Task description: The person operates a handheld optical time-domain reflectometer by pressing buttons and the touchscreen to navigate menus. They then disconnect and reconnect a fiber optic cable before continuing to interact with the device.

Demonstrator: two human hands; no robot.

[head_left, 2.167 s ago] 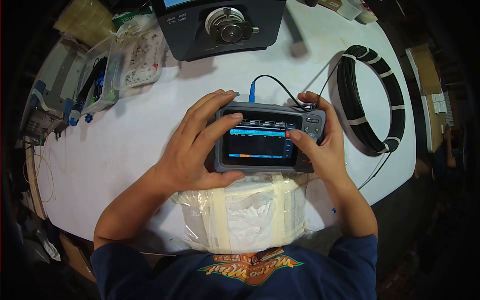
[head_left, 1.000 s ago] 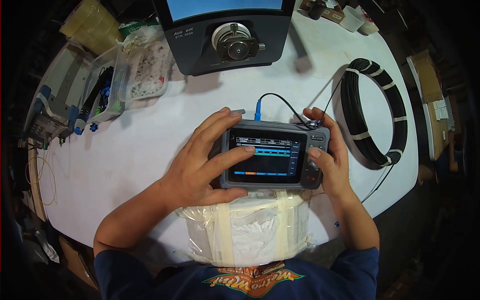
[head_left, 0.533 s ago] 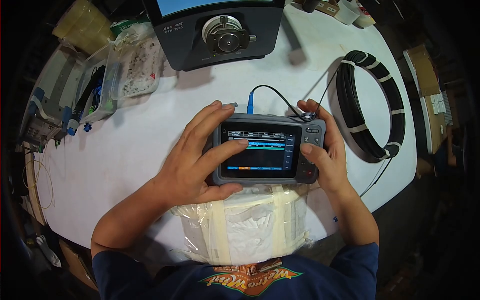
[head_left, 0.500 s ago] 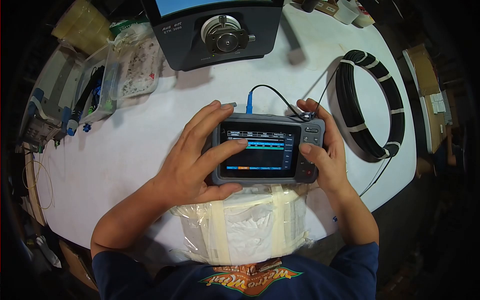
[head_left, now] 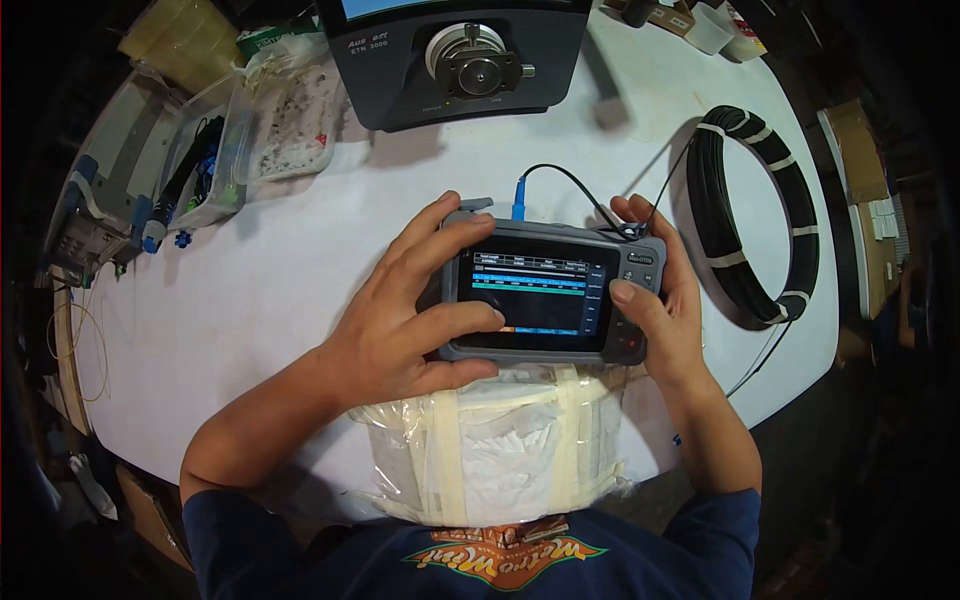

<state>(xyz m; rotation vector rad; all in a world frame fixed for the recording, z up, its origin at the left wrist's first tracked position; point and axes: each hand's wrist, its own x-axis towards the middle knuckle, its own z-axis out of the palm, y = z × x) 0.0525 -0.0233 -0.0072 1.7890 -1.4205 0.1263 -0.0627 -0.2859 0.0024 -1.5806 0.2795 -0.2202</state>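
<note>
My left hand (head_left: 400,310) spans the left end of a grey handheld tester (head_left: 530,353), fingers on its top edge, thumb below, and one fingertip over the lower left of the lit screen (head_left: 540,295). Around the tester's right end is my right hand (head_left: 665,315), its thumb by the buttons and its fingers behind. A blue connector (head_left: 519,198) stands in the top edge, with a black cable (head_left: 565,175) looping right towards my right fingers. Below the tester lies a plastic-wrapped, taped bundle (head_left: 505,450).
A coil of black cable (head_left: 710,200) lies at the right. At the back stands a dark machine (head_left: 400,85) with a round fitting. Clear bins (head_left: 215,190) and a grey device (head_left: 100,205) are at the left. Small containers (head_left: 708,35) sit at the back right.
My left fingertip has moved from the upper part of the screen down to its lower left. The whole view has shifted slightly, with the table items further right.
</note>
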